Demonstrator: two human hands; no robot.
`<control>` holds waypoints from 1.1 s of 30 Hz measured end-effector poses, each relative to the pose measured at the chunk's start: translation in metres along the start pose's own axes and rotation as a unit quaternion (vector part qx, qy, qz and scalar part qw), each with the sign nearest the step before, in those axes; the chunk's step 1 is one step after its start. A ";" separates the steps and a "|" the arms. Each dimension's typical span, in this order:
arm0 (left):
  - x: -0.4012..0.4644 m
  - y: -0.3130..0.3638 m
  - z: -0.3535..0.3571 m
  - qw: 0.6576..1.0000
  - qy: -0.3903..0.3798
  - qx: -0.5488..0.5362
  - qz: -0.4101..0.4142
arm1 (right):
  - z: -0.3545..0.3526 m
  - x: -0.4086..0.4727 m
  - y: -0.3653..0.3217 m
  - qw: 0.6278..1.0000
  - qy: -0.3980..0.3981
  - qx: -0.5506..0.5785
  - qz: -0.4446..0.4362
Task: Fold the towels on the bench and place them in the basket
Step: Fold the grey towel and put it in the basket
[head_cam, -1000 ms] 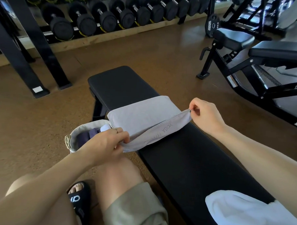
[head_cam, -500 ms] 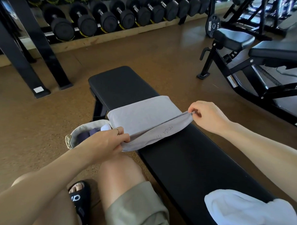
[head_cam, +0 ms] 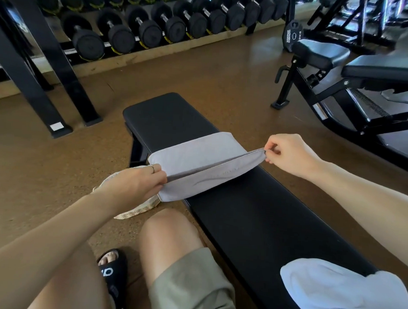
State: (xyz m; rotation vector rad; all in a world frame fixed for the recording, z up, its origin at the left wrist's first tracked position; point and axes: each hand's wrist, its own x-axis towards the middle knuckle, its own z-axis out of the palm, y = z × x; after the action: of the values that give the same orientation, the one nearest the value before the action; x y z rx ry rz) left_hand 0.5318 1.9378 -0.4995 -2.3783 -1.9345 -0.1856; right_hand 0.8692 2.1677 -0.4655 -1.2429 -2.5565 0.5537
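Centrally, a grey towel (head_cam: pixel 193 158) of smooth, thin woven cloth lies across the black padded bench (head_cam: pixel 254 217), folded into a long band whose upper layer is raised along its near edge, forming a shallow tent with a stitched hem. Left hand (head_cam: pixel 136 184), ring on one finger, pinches the near-left corner of that raised layer between thumb and curled fingers; right hand (head_cam: pixel 289 153) pinches the opposite corner at the bench's right edge, so the hem runs taut between them. Beneath the left hand, on the floor just beside the bench, the woven basket (head_cam: pixel 137 210) shows only a pale, coarse-textured rim; its contents are hidden. A second towel (head_cam: pixel 346 298), white and plush, lies crumpled in a rounded heap on the bench's near end, well apart from the grey one. Bench upholstery is matte and smooth with rounded corners. Beyond lie a brown speckled floor (head_cam: pixel 34 170), a rack of black round-headed dumbbells (head_cam: pixel 157 26) and an adjustable bench (head_cam: pixel 342 67) at right.
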 end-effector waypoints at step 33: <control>0.028 -0.029 -0.138 0.956 0.192 0.084 -0.204 | -0.062 0.046 -0.065 0.967 0.226 -0.012 -0.118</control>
State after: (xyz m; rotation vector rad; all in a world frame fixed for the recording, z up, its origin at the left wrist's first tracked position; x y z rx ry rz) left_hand 0.5023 1.9526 -0.3593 -1.6630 -2.1107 -0.4467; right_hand 0.8191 2.1819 -0.3794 -0.9211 -2.2766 0.1613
